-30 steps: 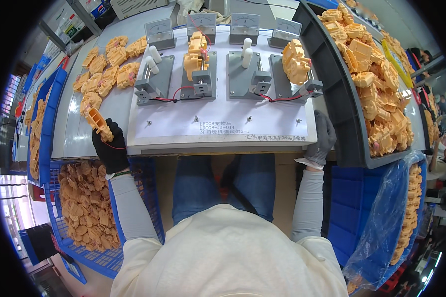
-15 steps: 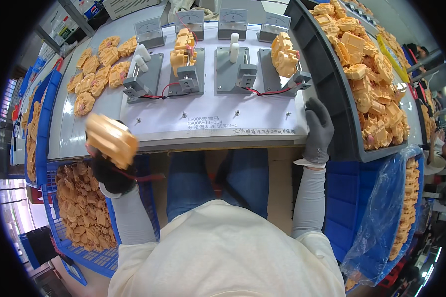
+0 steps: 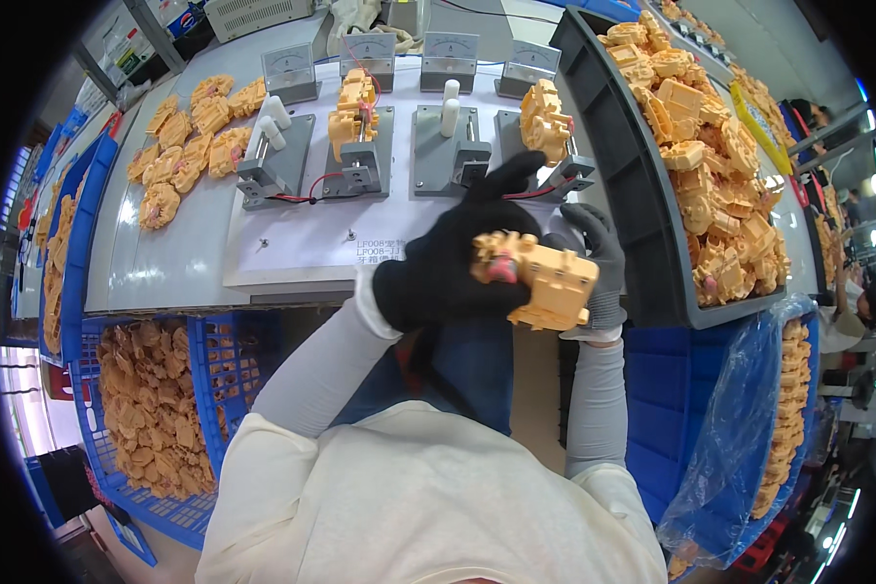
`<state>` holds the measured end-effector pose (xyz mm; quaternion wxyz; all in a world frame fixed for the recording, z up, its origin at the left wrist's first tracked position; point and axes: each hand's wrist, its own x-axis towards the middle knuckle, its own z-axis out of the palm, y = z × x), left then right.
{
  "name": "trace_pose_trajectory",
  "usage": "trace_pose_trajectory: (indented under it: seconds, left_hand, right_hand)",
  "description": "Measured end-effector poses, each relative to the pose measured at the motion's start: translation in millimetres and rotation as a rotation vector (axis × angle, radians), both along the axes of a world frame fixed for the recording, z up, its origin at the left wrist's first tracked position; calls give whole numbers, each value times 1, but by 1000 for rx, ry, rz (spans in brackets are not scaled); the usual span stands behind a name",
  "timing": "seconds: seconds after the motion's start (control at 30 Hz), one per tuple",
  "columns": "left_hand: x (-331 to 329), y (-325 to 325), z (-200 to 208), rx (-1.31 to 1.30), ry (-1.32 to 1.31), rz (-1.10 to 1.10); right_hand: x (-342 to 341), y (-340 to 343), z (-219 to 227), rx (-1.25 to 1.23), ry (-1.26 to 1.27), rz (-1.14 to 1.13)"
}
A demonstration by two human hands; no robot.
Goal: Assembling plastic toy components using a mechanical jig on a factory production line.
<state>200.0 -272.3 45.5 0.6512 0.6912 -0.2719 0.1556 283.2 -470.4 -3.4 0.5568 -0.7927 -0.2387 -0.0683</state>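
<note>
My left hand (image 3: 453, 258), in a black glove, is stretched across to the right, over the front of the test board. It holds an orange plastic gearbox (image 3: 552, 284), with one finger extended toward the far right test stand. My right hand (image 3: 603, 255), in a grey glove, is right behind and beside this gearbox. Its visible fingers are spread; its palm is partly covered, and I cannot tell whether it touches the part. Two more gearboxes sit on stands: one on the second stand (image 3: 352, 122), another on the far right stand (image 3: 545, 122).
Panel meters (image 3: 450, 60) line the back of the white board (image 3: 302, 268). Loose gearboxes (image 3: 195, 146) lie at left. A dark grey bin (image 3: 618, 146) heaped with gearboxes stands at right. Blue crates (image 3: 204, 389) flank my legs; clear plastic film (image 3: 725, 428) drapes the right one.
My left hand has swung from the left side to the right with the gearbox, meeting my right hand. My right hand has shifted slightly left and down. The view has shifted a little.
</note>
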Motion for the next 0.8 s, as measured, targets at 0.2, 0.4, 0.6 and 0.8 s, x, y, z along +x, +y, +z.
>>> trace_pose_trajectory:
  seconds: [0.2, 0.4, 0.6, 0.8]
  left_hand:
    - [23, -27, -2, 115, -54, 26]
    - [37, -42, -15, 16, -100, 34]
    - [37, -45, -20, -33, -144, 49]
    - [38, -45, -13, -7, -129, 75]
  right_hand:
    - [-1, -4, 6, 70, -134, 163]
    - [18, -14, 34, 272, 286, 48]
    - [46, 35, 117, -244, 270, 167]
    - [66, 64, 128, -619, -212, -7]
